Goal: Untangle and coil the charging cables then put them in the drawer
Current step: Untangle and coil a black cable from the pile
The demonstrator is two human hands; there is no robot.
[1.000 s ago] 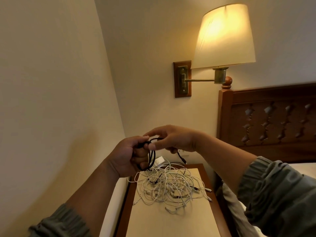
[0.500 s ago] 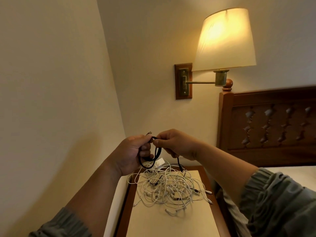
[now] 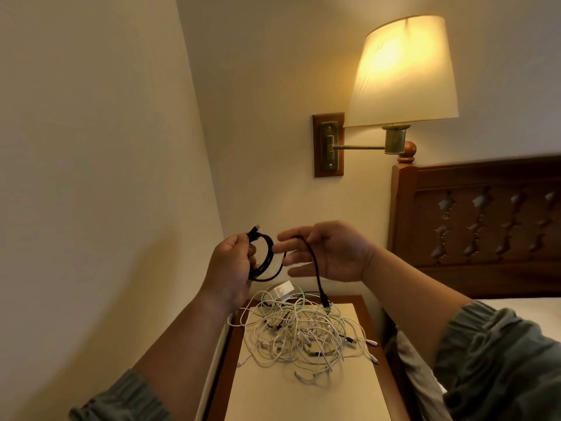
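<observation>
My left hand (image 3: 232, 265) grips a small coil of black cable (image 3: 268, 258) held above the nightstand, with one plug sticking up past the thumb. The free end of the cable runs right, lies over the straight, spread fingers of my right hand (image 3: 329, 253), and hangs down with its plug just above the pile. A tangle of white charging cables (image 3: 303, 335) lies on the nightstand (image 3: 303, 399), with some dark plugs mixed in. No drawer is in view.
A white charger block (image 3: 282, 291) sits at the back of the pile. A lit wall lamp (image 3: 403, 74) hangs above. The wooden headboard (image 3: 485, 226) and bed (image 3: 522, 303) are on the right. A wall stands close on the left.
My hands have moved apart. The right hand has opened its fingers and drawn the black cable's tail to the right, so a longer stretch hangs down. The coil stays in my left hand.
</observation>
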